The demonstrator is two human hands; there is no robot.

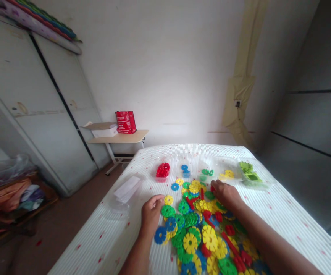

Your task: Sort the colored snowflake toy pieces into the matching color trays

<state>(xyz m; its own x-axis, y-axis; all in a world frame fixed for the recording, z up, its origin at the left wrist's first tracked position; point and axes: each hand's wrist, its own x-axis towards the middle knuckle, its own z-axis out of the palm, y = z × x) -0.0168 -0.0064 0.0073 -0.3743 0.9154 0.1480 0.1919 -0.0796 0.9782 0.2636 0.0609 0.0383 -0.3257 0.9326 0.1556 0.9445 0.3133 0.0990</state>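
Observation:
My left hand (152, 211) is at the left edge of a pile of plastic snowflake discs (190, 243), its fingers curled together. The fingertips are beside a yellow disc (168, 199); whether they hold anything is hidden. Over the far right side of the pile is my right hand (226, 193), closed with a small red piece (212, 188) at its fingertips. The pile mixes green, blue, yellow and red pieces, and some long red pieces (230, 244) lie among the discs. A green disc (209, 195) shows just below the right fingers.
Clear containers line the far side, holding red pieces (163, 170), blue discs (185, 168), green discs (207, 172), yellow discs (228, 174) and light green pieces (249, 171). A clear tray with white paper (128, 190) stands left. Beyond is a side table (119, 138) with a red bag (125, 122).

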